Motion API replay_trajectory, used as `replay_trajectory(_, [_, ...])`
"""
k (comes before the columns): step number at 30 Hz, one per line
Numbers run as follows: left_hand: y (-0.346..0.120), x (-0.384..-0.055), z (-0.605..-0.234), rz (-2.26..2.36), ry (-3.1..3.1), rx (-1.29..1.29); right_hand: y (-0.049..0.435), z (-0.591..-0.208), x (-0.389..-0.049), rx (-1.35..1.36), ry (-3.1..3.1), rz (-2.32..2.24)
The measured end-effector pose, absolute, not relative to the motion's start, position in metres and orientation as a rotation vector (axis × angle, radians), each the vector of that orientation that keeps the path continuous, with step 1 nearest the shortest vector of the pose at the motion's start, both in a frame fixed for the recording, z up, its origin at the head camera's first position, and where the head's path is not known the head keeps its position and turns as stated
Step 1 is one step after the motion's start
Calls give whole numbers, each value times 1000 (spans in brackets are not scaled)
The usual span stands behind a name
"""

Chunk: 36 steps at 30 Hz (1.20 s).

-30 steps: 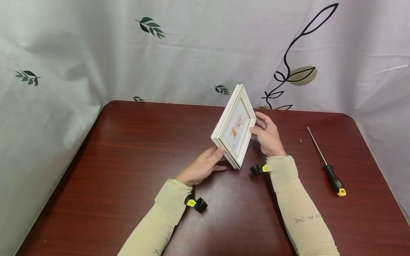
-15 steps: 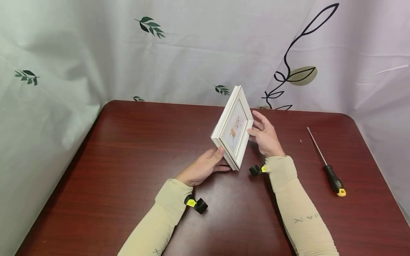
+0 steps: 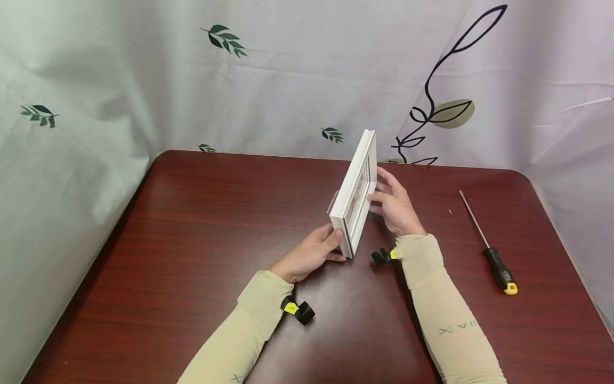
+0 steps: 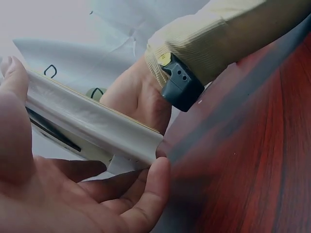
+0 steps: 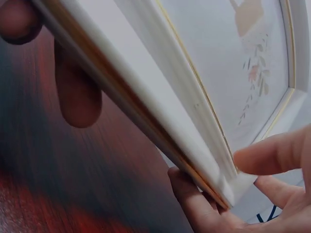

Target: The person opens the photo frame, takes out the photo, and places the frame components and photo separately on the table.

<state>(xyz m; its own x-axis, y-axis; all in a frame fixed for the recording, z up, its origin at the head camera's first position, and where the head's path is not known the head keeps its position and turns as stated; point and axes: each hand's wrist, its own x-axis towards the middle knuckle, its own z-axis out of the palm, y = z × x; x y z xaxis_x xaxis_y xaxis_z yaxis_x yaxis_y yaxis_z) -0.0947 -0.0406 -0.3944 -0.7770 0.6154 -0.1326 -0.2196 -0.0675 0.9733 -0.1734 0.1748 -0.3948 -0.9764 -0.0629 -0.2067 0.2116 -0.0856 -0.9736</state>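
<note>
White moulded picture frame (image 3: pixel 356 194) upright, pinched by left hand (image 3: pixel 312 255) and right hand (image 3: pixel 394 205); light fingertip grip risks toppling toward 9 o'clock onto worktop (image 3: pixel 192 240).

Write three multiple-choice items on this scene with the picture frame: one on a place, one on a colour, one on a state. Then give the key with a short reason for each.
1. Where does the screwdriver lie?
A. On the table, right of the right hand
B. Under the frame
C. In the left hand

2. What colour is the picture frame?
A. Black
B. White
C. Red

3. How does the frame stand?
A. Flat, face down on the table
B. Hung on the curtain
C. Upright on a corner, held between both hands

Key:
1 A: it lies alone on the wood beyond the right hand.
2 B: its moulding shows white in every view.
3 C: the left hand holds its lower end in its grip, and the right hand's fingers touch the front.
</note>
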Motion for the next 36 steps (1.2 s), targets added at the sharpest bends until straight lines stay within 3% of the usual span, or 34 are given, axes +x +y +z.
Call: replay_trajectory(36, [-38, -92, -399, 1656, 2084, 413, 178, -390, -169, -76, 1789, -2418])
